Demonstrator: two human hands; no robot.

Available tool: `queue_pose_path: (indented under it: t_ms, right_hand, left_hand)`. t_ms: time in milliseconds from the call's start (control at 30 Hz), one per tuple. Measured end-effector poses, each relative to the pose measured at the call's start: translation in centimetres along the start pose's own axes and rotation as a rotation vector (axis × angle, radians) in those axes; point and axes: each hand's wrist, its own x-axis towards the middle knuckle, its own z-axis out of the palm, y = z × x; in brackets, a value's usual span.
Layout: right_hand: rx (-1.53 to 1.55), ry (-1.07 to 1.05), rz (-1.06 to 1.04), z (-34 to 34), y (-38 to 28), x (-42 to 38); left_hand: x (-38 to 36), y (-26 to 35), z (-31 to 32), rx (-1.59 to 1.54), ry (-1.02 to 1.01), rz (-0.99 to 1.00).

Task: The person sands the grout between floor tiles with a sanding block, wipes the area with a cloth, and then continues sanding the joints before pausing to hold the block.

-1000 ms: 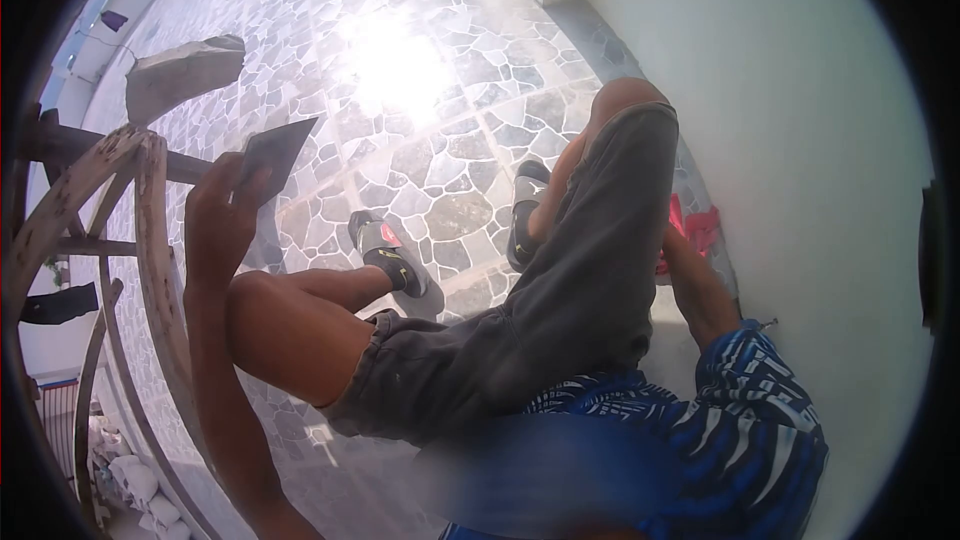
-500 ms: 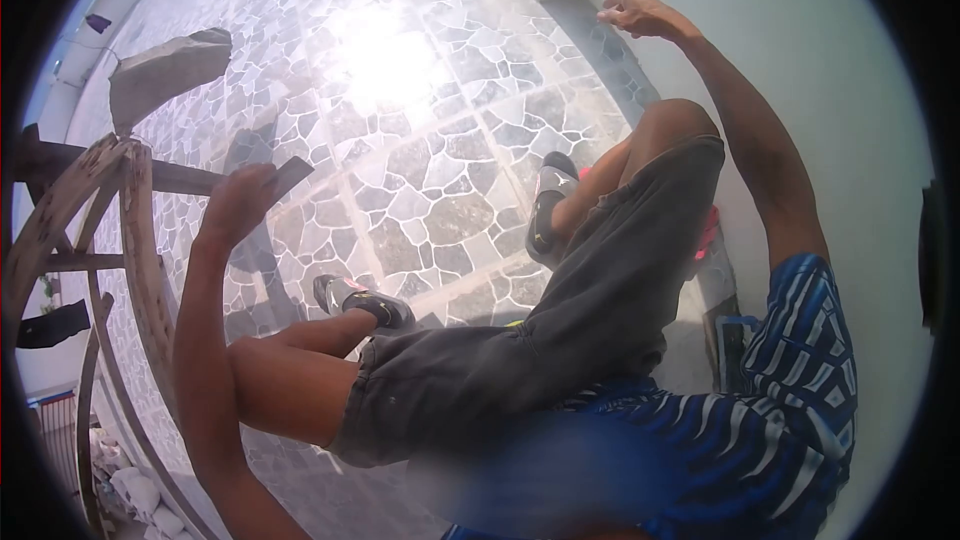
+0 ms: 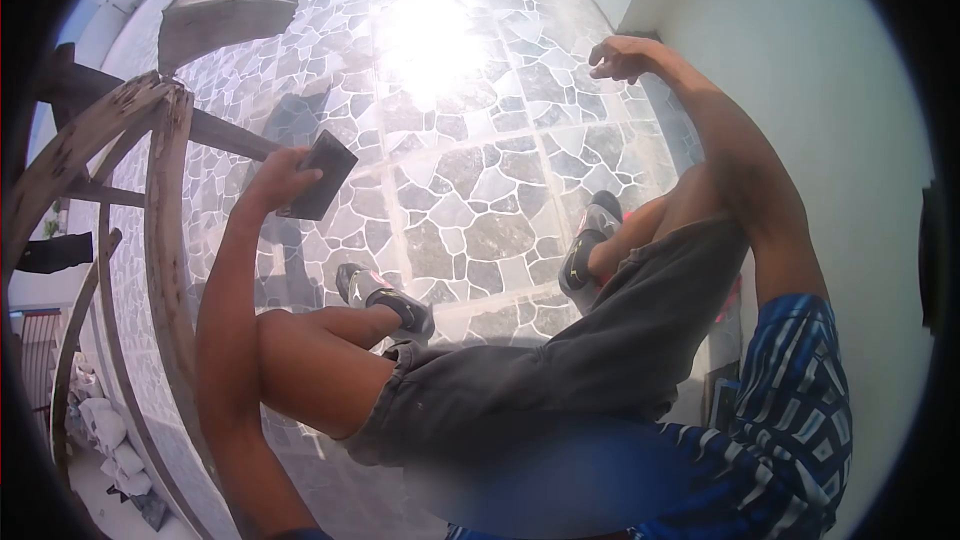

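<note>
My left hand [image 3: 275, 180] is closed round a dark, flat rectangular piece [image 3: 328, 176], with its broad face turned towards me. I cannot make out exactly what it is. Close beside that hand stands a worn wooden frame [image 3: 170, 210] with curved legs and crossbars, and one bar [image 3: 235, 132] runs just behind my fingers. Out to the right, my right hand [image 3: 622, 58] hangs in the air near the wall. Its fingers are loosely bent and somewhat apart, with nothing visible in them. My left forearm lies across my left thigh.
A grey, rough-edged slab-like piece [image 3: 225, 25] sits at the frame's top end. Stone-patterned paving [image 3: 480, 210] spreads in front, with strong glare. A white wall [image 3: 800, 70] rises on the right. White crumpled items [image 3: 110, 430] lie at the lower left.
The dark piece in my left hand has turned from edge-on to show its broad face. My right hand has lowered slightly. The view has shifted, so the frame appears further right.
</note>
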Motion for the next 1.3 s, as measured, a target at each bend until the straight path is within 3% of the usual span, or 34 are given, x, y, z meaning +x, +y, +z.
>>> queue_pose_path:
  t_ms: [100, 233, 1000, 1300]
  right_hand:
    - [0.13, 0.163, -0.042, -1.2, 0.2, 0.6]
    - [0.251, 0.038, -0.07, -1.3, -0.5, -0.8]
    - [0.275, 0.015, -0.136, -1.3, -4.5, -2.4]
    - [0.236, 0.014, -0.16, -1.6, -5.7, -2.2]
  left_hand:
    - [-0.4, -0.3, -0.2, 0.024, 0.01, 0.01]
    - [-0.4, 0.0, -0.5, 0.057, -0.005, -0.023]
    - [-0.4, 5.6, -2.4, -0.055, 0.211, 0.046]
    - [0.4, 6.3, -2.3, -0.023, 0.175, 0.009]
